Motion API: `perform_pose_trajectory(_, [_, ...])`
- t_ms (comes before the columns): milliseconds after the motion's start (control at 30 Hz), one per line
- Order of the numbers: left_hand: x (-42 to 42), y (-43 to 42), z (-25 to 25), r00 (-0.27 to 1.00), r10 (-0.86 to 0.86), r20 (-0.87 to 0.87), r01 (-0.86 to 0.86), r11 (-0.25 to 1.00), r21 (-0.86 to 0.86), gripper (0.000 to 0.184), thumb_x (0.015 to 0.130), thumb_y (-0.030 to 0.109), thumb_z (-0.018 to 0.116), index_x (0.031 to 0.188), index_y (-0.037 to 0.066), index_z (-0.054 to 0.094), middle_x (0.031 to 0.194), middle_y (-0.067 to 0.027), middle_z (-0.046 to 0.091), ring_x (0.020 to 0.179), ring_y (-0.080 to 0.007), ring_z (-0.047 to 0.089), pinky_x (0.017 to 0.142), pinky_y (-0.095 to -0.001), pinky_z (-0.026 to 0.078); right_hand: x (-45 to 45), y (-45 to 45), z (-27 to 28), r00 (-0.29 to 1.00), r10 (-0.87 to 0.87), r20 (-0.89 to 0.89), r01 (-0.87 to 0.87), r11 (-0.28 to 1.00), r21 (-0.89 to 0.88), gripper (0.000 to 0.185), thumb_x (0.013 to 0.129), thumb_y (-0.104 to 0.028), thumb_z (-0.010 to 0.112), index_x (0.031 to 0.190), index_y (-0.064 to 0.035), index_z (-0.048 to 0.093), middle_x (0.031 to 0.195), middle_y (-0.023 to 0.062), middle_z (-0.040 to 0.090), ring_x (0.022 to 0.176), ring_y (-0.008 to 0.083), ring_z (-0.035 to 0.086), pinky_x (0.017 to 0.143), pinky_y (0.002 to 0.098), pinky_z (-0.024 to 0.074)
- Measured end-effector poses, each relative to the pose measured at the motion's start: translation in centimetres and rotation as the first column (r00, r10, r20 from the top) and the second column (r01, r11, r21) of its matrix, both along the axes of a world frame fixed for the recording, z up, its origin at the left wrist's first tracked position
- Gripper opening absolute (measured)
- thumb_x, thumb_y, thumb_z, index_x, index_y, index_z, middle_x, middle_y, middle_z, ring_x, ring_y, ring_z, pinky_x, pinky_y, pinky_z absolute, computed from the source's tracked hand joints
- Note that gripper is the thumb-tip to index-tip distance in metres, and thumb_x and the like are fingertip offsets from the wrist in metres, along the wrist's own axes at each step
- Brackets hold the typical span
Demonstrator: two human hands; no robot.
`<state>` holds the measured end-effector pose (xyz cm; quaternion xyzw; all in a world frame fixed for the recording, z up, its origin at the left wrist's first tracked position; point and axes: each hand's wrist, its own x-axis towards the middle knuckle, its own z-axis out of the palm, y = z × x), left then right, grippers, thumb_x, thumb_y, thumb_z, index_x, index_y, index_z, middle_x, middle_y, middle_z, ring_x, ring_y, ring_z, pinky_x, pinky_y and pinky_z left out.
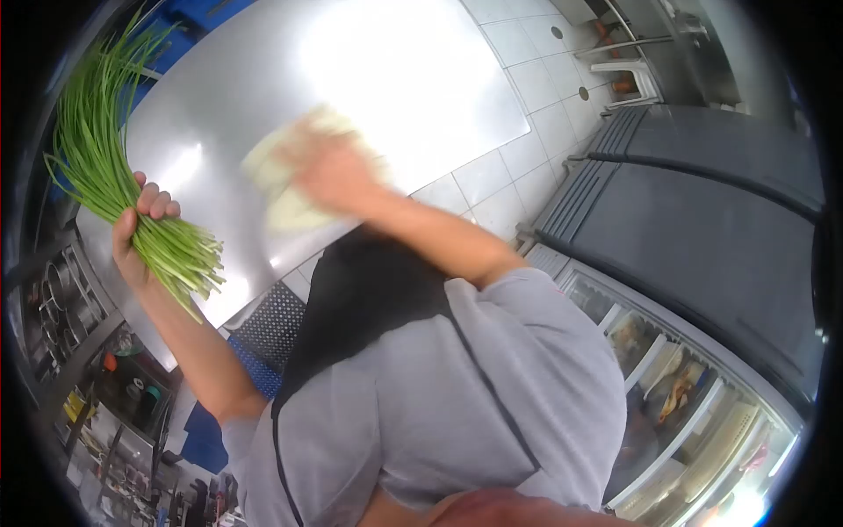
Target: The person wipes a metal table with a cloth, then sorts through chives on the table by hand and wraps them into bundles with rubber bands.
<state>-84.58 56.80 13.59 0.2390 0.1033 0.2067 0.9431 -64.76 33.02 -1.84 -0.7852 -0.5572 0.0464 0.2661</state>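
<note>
My left hand (147, 215) is closed around a thick bunch of long green chives (92, 145), near its pale cut ends. The chives are held up at the left, with their tips pointing away from me, in front of the table's left end. A pale yellow cloth (285, 198) lies on the shiny steel table (219, 105). On top of it is my right hand (332, 171), holding the cloth against the surface. Both this hand and the cloth are smeared by motion, so single fingers do not show clearly.
Grey refrigerator doors (702, 228) and a glass-fronted chiller (676, 395) with food inside stand on the right. Shelves with metal cookware (66, 303) are at the left. White floor tiles (479, 184) border the table. A perforated dark crate (270, 325) sits by its near edge.
</note>
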Motion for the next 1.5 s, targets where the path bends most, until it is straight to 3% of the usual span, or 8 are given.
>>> perform_pose_trajectory(333, [-8.7,-1.0,-0.2,0.985,0.166,0.054,-0.168,0.985,0.031,0.059,0.091,0.008,0.07,0.142,-0.007,0.046,0.101,-0.009,0.054,0.095,-0.0231,0.056,0.099,-0.0429,0.05,19.5,-21.7,-1.7,0.766,-0.507,0.396,0.625,0.733,-0.269,0.067,0.109,-0.046,0.044,0.169,-0.019,0.029,0.17,0.032,0.021,0.157,0.0558,0.016,0.125,0.0643,0.0211])
perform_pose_trajectory(533, [-14.9,-3.7,2.2,0.913,0.406,0.025,-0.407,0.909,0.094,0.062,0.087,0.011,0.073,0.14,-0.007,0.047,0.101,-0.0082,0.054,0.095,-0.0222,0.056,0.095,-0.041,0.049,3.5,-8.2,2.0,0.964,0.045,0.263,0.051,0.937,-0.345,0.078,0.1,-0.047,0.06,0.166,-0.0129,0.036,0.169,0.0355,0.02,0.157,0.0553,0.019,0.109,0.0565,0.0475])
perform_pose_trajectory(700, [-15.6,-3.9,3.0,0.913,0.399,0.089,-0.403,0.915,0.03,0.062,0.088,0.011,0.071,0.142,-0.003,0.043,0.101,-0.0046,0.047,0.095,-0.0176,0.048,0.094,-0.0355,0.043,-9.6,4.2,6.3,0.851,0.448,-0.275,-0.523,0.777,-0.352,0.072,0.099,-0.044,0.061,0.164,-0.0243,0.036,0.167,0.0355,0.022,0.118,0.0469,0.065,0.088,0.0509,0.0575])
perform_pose_trajectory(800, [-15.6,-3.2,2.3,0.944,0.314,0.106,-0.324,0.941,0.1,0.058,0.093,0.01,0.069,0.143,-0.003,0.042,0.104,-0.0056,0.047,0.099,-0.0188,0.05,0.101,-0.04,0.045,-12.8,6.2,1.2,0.681,0.683,0.265,-0.717,0.695,0.051,0.059,0.103,-0.037,0.052,0.16,-0.02,0.046,0.167,0.0273,0.032,0.142,0.0424,0.051,0.096,0.0504,0.0562])
perform_pose_trajectory(900, [-15.5,-2.4,1.2,0.953,0.276,0.125,-0.286,0.955,0.073,0.057,0.094,0.009,0.068,0.144,-0.004,0.043,0.105,-0.006,0.048,0.098,-0.0198,0.051,0.102,-0.0413,0.046,-6.5,5.2,0.4,0.879,0.464,0.106,-0.457,0.885,-0.088,0.055,0.105,-0.034,0.049,0.159,-0.0229,0.046,0.165,0.0297,0.035,0.142,0.0412,0.052,0.108,0.0524,0.0509])
perform_pose_trajectory(1000, [-15.5,-1.7,0.1,0.952,0.294,0.08,-0.3,0.951,0.072,0.057,0.094,0.009,0.067,0.144,-0.004,0.043,0.105,-0.0062,0.048,0.099,-0.0201,0.051,0.102,-0.0409,0.046,7.8,-1.0,0.2,0.977,-0.082,0.198,0.143,0.938,-0.316,0.044,0.103,-0.021,0.051,0.141,-0.001,0.058,0.133,0.0323,0.062,0.076,0.0376,0.071,0.068,0.0525,0.0583])
perform_pose_trajectory(1233, [-13.6,-1.6,-0.4,0.956,0.275,0.105,-0.278,0.96,0.017,0.058,0.093,0.011,0.067,0.144,-0.006,0.045,0.104,-0.0074,0.051,0.1,-0.0214,0.054,0.1,-0.0421,0.048,18.9,-19.8,-0.7,0.695,-0.599,0.397,0.715,0.633,-0.296,0.071,0.108,-0.047,0.041,0.167,-0.008,0.031,0.171,0.0312,0.02,0.158,0.0492,0.02,0.127,0.0593,0.0195])
perform_pose_trajectory(1500, [-10.9,-0.2,2.3,0.957,0.28,0.077,-0.289,0.943,0.163,0.056,0.092,0.01,0.068,0.14,-0.01,0.047,0.102,-0.0118,0.059,0.096,-0.0255,0.062,0.094,-0.0432,0.055,-3.0,-3.4,2.5,0.95,0.261,0.172,-0.216,0.946,-0.24,0.079,0.104,-0.049,0.054,0.164,-0.0034,0.032,0.168,0.0368,0.019,0.157,0.053,0.017,0.126,0.0651,0.0153])
